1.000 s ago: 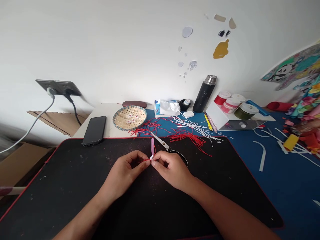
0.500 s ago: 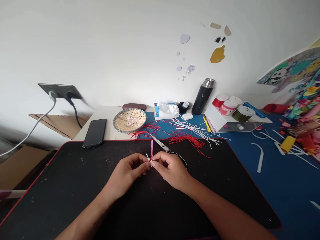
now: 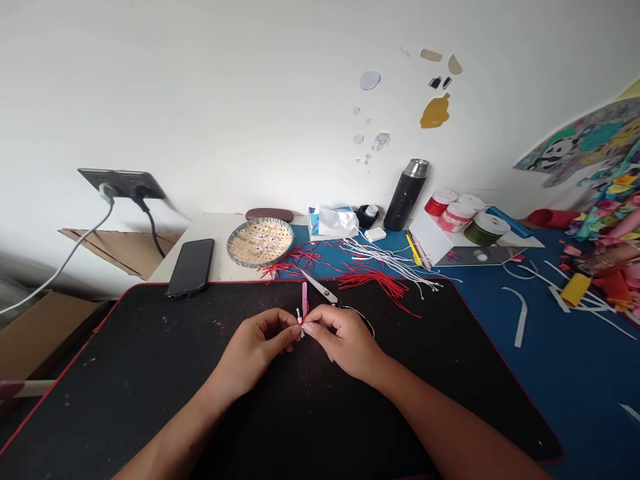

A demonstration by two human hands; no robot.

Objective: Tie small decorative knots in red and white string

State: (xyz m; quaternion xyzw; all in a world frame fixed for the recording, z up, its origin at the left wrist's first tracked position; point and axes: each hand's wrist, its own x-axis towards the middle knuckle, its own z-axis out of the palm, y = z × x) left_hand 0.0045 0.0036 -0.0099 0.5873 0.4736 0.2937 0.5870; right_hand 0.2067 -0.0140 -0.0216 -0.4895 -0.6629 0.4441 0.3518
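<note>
A pink stick (image 3: 305, 298) is standing out against a black desk mat (image 3: 125, 387) edged in red, while red cords (image 3: 375, 280) and white cords (image 3: 385, 257) are trailing over a blue mat (image 3: 300, 239). A woven basket (image 3: 230, 247) is showing pink flowers, and a panda poster (image 3: 555, 150) is adding teal.

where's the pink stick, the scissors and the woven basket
pink stick (image 3: 305, 292), head view, on its top
scissors (image 3: 313, 282), head view, on the steel blades
woven basket (image 3: 260, 265), head view, on the front rim
</note>
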